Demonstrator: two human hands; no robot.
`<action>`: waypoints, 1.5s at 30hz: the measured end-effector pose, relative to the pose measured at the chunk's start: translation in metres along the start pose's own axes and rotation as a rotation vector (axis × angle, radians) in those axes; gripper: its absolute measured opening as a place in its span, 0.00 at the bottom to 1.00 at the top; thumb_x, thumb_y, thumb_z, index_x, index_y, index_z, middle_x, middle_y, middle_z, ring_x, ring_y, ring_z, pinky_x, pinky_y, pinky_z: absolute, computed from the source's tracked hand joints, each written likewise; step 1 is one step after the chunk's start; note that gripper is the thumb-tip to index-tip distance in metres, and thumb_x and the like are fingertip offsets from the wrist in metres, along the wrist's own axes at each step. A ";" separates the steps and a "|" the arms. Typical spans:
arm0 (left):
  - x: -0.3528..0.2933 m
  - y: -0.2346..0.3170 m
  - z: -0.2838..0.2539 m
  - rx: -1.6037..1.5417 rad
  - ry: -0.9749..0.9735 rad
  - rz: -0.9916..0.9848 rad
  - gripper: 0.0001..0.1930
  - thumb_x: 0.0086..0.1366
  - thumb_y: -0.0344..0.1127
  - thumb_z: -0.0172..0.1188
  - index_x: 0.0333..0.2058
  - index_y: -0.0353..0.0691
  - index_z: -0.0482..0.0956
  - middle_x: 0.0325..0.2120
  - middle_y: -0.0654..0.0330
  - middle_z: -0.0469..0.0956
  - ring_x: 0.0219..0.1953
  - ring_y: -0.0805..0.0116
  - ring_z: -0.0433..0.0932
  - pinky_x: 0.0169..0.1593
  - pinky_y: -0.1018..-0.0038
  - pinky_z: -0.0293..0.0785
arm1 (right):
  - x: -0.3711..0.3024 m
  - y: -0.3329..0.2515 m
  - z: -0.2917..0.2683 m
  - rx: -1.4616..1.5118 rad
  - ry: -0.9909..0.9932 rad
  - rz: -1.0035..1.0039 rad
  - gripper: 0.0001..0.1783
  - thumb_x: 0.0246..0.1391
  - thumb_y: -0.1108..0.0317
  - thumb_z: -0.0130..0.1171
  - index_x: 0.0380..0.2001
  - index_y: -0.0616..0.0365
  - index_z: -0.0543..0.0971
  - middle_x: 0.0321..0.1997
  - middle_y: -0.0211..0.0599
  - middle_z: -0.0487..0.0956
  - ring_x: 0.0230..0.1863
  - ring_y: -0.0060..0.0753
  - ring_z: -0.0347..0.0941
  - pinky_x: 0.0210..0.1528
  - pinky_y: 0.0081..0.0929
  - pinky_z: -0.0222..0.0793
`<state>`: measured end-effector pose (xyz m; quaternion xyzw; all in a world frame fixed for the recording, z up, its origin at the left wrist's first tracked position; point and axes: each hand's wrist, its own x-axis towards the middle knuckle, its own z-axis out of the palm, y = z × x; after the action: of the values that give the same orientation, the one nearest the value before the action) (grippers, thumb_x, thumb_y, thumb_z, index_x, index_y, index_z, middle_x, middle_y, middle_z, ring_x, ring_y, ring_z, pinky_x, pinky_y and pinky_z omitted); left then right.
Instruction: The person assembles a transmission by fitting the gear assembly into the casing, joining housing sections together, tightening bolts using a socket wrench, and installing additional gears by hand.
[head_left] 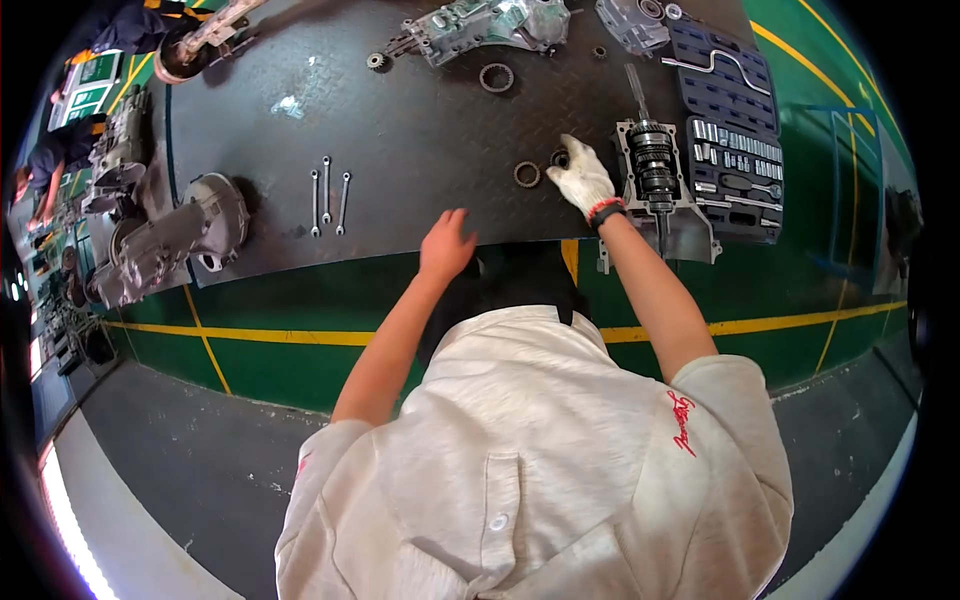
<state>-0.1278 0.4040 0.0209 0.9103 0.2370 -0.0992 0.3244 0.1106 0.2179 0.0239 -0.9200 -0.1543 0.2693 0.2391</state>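
Two arms (655,290) outstretched, bare left hand (448,245) half-spread and empty, gloved right hand (585,180) curled around dark ring (560,158)

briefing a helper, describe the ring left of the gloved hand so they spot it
On the dark tabletop, find the gloved right hand near the front edge. Immediately left lies a brownish ring, apart, unlike the darker round part at that hand.

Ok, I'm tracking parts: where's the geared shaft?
In the head view, the geared shaft lies in a metal housing at right, between the gloved right hand and the socket case.
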 end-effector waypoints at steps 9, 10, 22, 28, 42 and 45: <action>0.113 0.029 0.102 0.117 -0.026 0.266 0.35 0.53 0.37 0.71 0.61 0.45 0.70 0.57 0.49 0.70 0.61 0.49 0.68 0.59 0.58 0.69 | 0.028 -0.005 0.058 -0.436 0.009 0.038 0.32 0.48 0.69 0.66 0.59 0.48 0.73 0.64 0.50 0.70 0.62 0.59 0.69 0.61 0.46 0.72; 0.117 0.024 0.104 0.113 0.033 0.306 0.29 0.54 0.36 0.69 0.56 0.44 0.73 0.54 0.52 0.71 0.58 0.52 0.69 0.55 0.60 0.70 | 0.030 -0.003 0.061 -0.442 0.049 0.002 0.28 0.50 0.70 0.63 0.57 0.48 0.74 0.62 0.49 0.70 0.60 0.59 0.70 0.58 0.46 0.74; 0.149 -0.023 0.057 -0.133 0.176 0.365 0.12 0.52 0.34 0.71 0.35 0.41 0.79 0.46 0.54 0.74 0.51 0.51 0.73 0.51 0.59 0.73 | 0.094 -0.080 0.032 -0.258 0.104 -0.026 0.30 0.45 0.61 0.68 0.55 0.46 0.77 0.56 0.49 0.74 0.59 0.57 0.69 0.60 0.47 0.71; 0.166 -0.084 0.000 -0.177 0.371 0.113 0.11 0.53 0.33 0.71 0.35 0.40 0.80 0.46 0.53 0.75 0.50 0.50 0.75 0.52 0.59 0.74 | 0.192 -0.147 0.045 -0.294 0.127 -0.132 0.31 0.46 0.58 0.69 0.56 0.46 0.77 0.57 0.49 0.74 0.59 0.57 0.70 0.61 0.47 0.71; 0.183 -0.158 -0.040 -0.156 0.487 -0.165 0.10 0.54 0.37 0.72 0.33 0.41 0.84 0.47 0.57 0.79 0.52 0.53 0.75 0.56 0.61 0.73 | 0.184 -0.167 0.081 -0.356 0.042 -0.030 0.36 0.45 0.55 0.71 0.58 0.49 0.71 0.56 0.53 0.74 0.57 0.61 0.71 0.58 0.51 0.72; 0.205 -0.174 -0.054 -0.133 0.562 -0.176 0.10 0.55 0.37 0.72 0.34 0.41 0.84 0.47 0.56 0.79 0.52 0.52 0.74 0.56 0.60 0.71 | 0.165 -0.213 0.108 -0.268 0.056 -0.301 0.31 0.45 0.54 0.71 0.50 0.54 0.76 0.53 0.51 0.76 0.57 0.57 0.72 0.58 0.48 0.72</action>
<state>-0.0348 0.6320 -0.1008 0.8549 0.4013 0.1447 0.2952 0.1492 0.5031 -0.0146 -0.9173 -0.3180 0.1819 0.1561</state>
